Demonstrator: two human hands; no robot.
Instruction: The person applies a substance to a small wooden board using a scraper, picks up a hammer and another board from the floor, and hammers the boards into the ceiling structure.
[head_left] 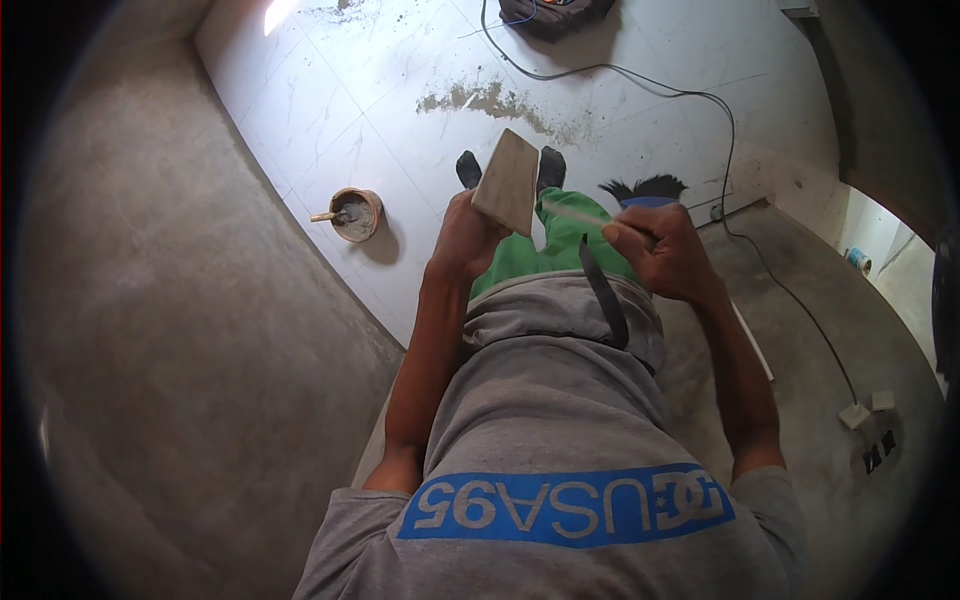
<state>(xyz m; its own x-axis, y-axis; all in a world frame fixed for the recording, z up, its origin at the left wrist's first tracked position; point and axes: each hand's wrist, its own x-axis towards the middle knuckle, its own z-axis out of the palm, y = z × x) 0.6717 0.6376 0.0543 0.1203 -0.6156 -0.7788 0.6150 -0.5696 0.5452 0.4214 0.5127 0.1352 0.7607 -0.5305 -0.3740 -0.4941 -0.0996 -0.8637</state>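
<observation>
- Head view, the surroundings: a marbled tile floor point(300, 130) spreads ahead, bordered on the left by a bare grey wall point(180, 300).
- A small bucket point(376, 213) stands on the tiles at the left, holding grey paste point(352, 212), with a stubby handle point(322, 217) poking over its left rim.
- A rough grey smear point(495, 100) marks the floor ahead; beyond it, at the top edge, sits a dark bundle point(560, 22).
- A black cable point(732, 130) curves from there around the right to a wall socket point(854, 415).
- Black bristles point(645, 187) show just beyond the right hand point(668, 252). A dark strap point(602, 295) hangs from the waist, between the forearms.
- The tapered board point(508, 180) is raised before the green trousers point(500, 270), gripped near its lower end by the left hand point(465, 237). Its long axis runs away from the person, the far end leaning slightly right.
- The right hand pinches a thin pale tool point(575, 213), fingers closed round it, its tip aimed leftward, just beside the board's right edge.
</observation>
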